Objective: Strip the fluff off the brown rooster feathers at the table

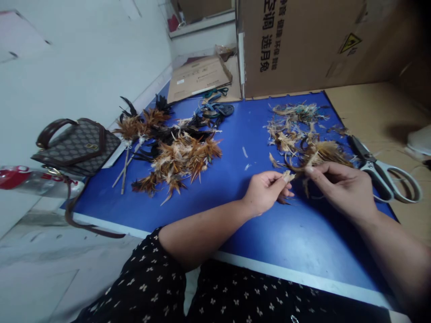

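My left hand is closed over the blue table, its thumb and fingers pinching a small tuft of pale feathers. Darker wisps poke out below its fingertips. Just to its right, my right hand pinches a thin, light-coloured feather by its lower end. Behind that hand lies a brown feather bunch, partly covered by the fingers. Loose feather scraps are spread farther back. Scissors with grey handles rest beside my right hand, at the table's right edge.
Brown and black feather bundles cover the table's left part, some on sticks. A patterned handbag and a plastic bottle are at far left. Blue straps and flattened cardboard lie behind; a large carton stands at the back.
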Demonstrator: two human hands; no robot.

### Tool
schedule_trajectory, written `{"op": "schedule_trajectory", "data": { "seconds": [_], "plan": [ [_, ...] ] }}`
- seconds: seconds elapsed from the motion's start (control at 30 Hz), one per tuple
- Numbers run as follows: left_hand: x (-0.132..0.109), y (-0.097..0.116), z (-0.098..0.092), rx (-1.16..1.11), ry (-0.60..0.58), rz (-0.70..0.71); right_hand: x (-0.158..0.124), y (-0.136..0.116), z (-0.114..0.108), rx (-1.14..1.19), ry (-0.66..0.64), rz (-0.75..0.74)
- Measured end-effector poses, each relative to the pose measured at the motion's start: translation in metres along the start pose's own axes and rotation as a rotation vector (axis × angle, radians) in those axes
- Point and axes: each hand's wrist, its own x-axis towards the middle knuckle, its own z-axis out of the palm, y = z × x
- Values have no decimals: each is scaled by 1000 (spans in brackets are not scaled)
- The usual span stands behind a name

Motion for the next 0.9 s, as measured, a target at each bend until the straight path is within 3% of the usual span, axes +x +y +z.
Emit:
{"op": "schedule_trajectory", "data": {
  "seconds": [0.13,0.3,0.57,0.63,0.77,0.9],
  "plan": [
    [2,-2,-1,-53,3,1,-2,0,7,60,-121,-92],
    [1,-4,-3,-69,-45,-6,2,6,9,-20,-145,-253],
    [0,-3,-6,-82,-163,-70,1,2,11,-9,-119,-265],
    [-1,1,-6,-99,-113,5,0,2,11,-8,-101,-232],
    [0,14,-6,-97,37,314,0,2,6,-11,-95,-157],
    [-3,20,-5,-96,23,373,-2,0,7,65,-246,-76]
  ]
}}
